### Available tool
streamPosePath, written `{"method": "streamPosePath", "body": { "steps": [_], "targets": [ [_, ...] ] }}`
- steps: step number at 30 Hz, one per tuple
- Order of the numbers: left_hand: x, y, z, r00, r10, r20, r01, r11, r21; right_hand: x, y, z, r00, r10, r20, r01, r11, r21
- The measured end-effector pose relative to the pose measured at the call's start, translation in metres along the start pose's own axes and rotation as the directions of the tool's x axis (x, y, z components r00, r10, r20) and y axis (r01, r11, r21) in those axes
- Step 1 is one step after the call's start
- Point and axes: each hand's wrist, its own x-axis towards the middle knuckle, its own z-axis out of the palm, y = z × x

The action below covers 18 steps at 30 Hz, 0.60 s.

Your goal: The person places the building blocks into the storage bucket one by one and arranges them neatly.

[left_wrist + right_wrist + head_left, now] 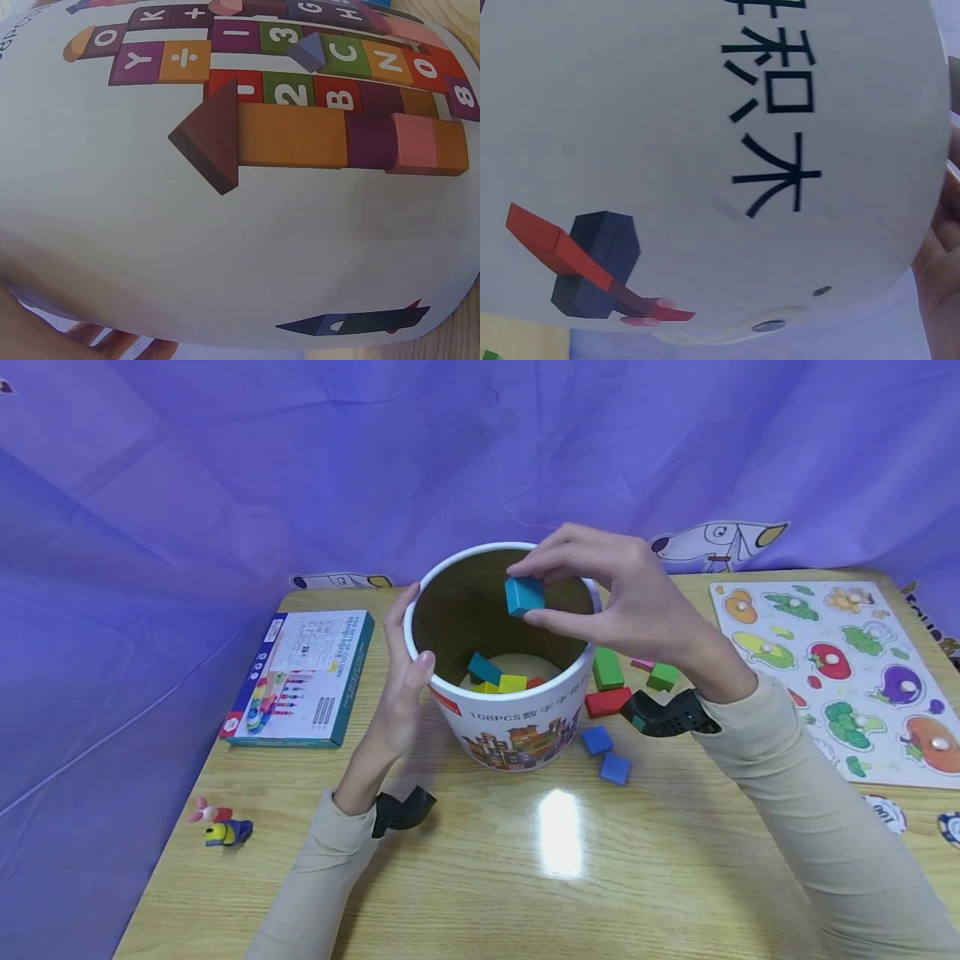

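My left hand [400, 693] holds the left side of a white printed bucket [517, 727], the thumb at its front rim and the fingers round the outer wall. In the left wrist view the bucket's wall [225, 247] fills most of the picture, with part of the left hand [45, 330] at the lower corner. Over the bucket's mouth, my right hand [615, 577] pinches a teal block [524, 597] between thumb and fingers. Inside lie another teal block [485, 668], yellow blocks [513, 683] and a bit of red. The right wrist view shows the right hand [939, 255] beside the bucket.
Right of the bucket lie green blocks [608, 669], a red block [608, 702] and two blue blocks [615, 769]. A vegetable puzzle board [817, 677] occupies the right side. At left are a flat game box [300, 677] and small figures [228, 833]. A purple curtain [450, 460] hangs behind.
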Motion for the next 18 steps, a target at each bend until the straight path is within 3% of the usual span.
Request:
{"method": "streamPosePath", "body": {
  "steps": [7,18],
  "targets": [
    [-0.001,-0.002,0.000,1.000,-0.015,0.013,0.015,1.000,0.001,-0.001,0.002,0.003,1.000,0.022,-0.011,-0.022,0.999,0.031],
    [0.000,-0.002,0.000,1.000,0.008,0.001,-0.008,1.000,-0.010,-0.017,-0.013,-0.016,1.000,-0.008,0.003,0.008,0.997,-0.078]
  ]
}}
